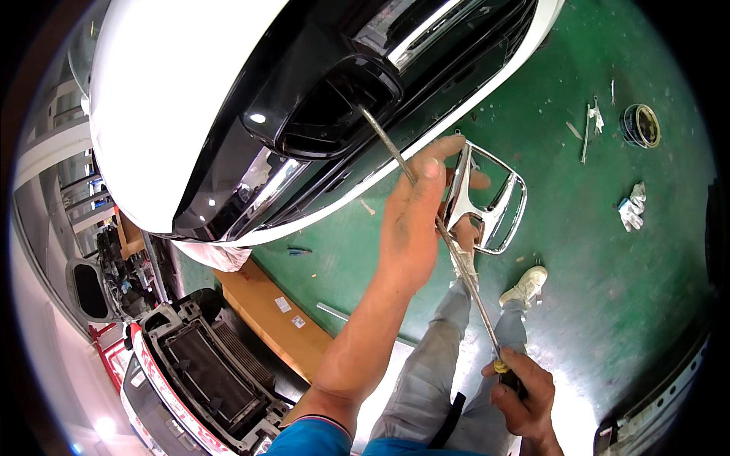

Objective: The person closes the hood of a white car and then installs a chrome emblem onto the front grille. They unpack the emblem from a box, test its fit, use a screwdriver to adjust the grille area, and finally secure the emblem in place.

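My left hand (414, 216) is closed on a chrome car emblem (498, 204), an open frame with a crossbar, held just off the car's front. A long screwdriver (473, 290) runs past the left hand's fingers and crosses the emblem's near edge. My right hand (525, 391) grips its dark and yellow handle, low in the view. The far end of the shaft reaches the black emblem recess (319, 114) in the front grille of a white car (175, 99). Whether the tip touches the recess I cannot tell.
A long cardboard box (262, 311) lies at the left, beside another car's stripped front (205, 380). On the green floor at the right are a glove (631, 209), a round tin (646, 126) and a metal tool (586, 133). My feet stand below the emblem.
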The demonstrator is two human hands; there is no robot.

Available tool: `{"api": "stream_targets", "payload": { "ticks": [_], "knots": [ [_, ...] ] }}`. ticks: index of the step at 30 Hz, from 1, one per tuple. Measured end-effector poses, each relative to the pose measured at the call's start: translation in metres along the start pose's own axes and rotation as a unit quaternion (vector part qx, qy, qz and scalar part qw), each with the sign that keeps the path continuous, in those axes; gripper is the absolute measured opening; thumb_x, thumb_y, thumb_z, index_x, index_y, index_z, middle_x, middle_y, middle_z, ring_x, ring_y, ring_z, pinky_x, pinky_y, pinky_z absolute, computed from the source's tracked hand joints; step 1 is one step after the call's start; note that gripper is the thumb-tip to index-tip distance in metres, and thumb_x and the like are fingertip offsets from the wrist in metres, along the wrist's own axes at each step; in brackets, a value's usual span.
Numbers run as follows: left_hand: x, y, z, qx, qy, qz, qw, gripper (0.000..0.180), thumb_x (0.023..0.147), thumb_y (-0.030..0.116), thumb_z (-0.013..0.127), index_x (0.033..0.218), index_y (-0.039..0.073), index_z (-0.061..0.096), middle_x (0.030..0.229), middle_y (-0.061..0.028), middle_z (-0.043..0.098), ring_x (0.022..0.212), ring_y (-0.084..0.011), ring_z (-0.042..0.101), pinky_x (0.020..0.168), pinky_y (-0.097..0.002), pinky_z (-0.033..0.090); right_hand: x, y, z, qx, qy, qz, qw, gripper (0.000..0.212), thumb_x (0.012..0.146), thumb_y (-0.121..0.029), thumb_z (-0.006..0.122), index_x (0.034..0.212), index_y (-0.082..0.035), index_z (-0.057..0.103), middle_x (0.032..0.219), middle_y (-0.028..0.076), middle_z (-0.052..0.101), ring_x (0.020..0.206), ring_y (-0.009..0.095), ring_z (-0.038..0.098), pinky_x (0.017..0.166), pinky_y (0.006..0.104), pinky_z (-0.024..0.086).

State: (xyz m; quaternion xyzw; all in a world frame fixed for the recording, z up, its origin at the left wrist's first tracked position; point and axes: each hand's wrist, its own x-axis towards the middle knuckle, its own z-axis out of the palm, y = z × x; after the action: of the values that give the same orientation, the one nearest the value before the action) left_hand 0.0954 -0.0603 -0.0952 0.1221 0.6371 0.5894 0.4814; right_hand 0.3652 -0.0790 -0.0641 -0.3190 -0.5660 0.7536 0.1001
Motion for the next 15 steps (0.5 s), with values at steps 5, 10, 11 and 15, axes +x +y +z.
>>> {"api": "stream_targets", "payload": {
  "ticks": [5,10,11,15],
  "knots": [
    [0.0032,0.0008,-0.0031,-0.008,-0.008,0.007,1.0,0.061,0.104,0.046,0.033,0.139,-0.004,0.041,0.105,-0.0271,0.061,0.052,-0.0157,0.056,0.057,-0.0319,0.053,0.0044,-0.0023,0.0006,0.0,0.001,0.003,1.0,0.054,0.076,0.01,0.065,0.129,0.006,0.055,0.096,0.018,0.069,0.062,0.015,0.064,0.057,0.0256,0.051],
    [0.0048,-0.0023,-0.0057,-0.006,-0.015,0.019,1.0,0.061,0.104,0.046,0.034,0.139,-0.004,0.041,0.105,-0.0274,0.061,0.052,-0.0161,0.057,0.057,-0.0319,0.053,0.0028,-0.0035,0.0006,0.007,0.009,0.014,1.0,0.054,0.076,0.01,0.064,0.129,0.005,0.055,0.096,0.018,0.069,0.065,0.016,0.065,0.059,0.0255,0.051],
    [0.005,-0.0028,-0.0061,-0.008,-0.016,0.019,1.0,0.06,0.104,0.045,0.034,0.138,-0.004,0.041,0.105,-0.0273,0.061,0.052,-0.0161,0.057,0.057,-0.0318,0.053,0.0033,-0.0027,0.0003,0.0,0.006,0.005,1.0,0.055,0.076,0.008,0.063,0.13,0.005,0.054,0.094,0.019,0.069,0.061,0.015,0.063,0.056,0.0254,0.05],
    [0.0054,0.0006,-0.0033,-0.008,-0.008,0.017,1.0,0.059,0.104,0.044,0.036,0.137,-0.004,0.043,0.104,-0.0256,0.063,0.052,-0.0153,0.057,0.056,-0.0305,0.053,0.0019,-0.0049,-0.0024,0.079,0.006,0.04,0.996,0.056,0.078,0.001,0.061,0.134,0.004,0.051,0.089,0.023,0.068,0.052,0.014,0.059,0.047,0.026,0.046]
  ]
}}
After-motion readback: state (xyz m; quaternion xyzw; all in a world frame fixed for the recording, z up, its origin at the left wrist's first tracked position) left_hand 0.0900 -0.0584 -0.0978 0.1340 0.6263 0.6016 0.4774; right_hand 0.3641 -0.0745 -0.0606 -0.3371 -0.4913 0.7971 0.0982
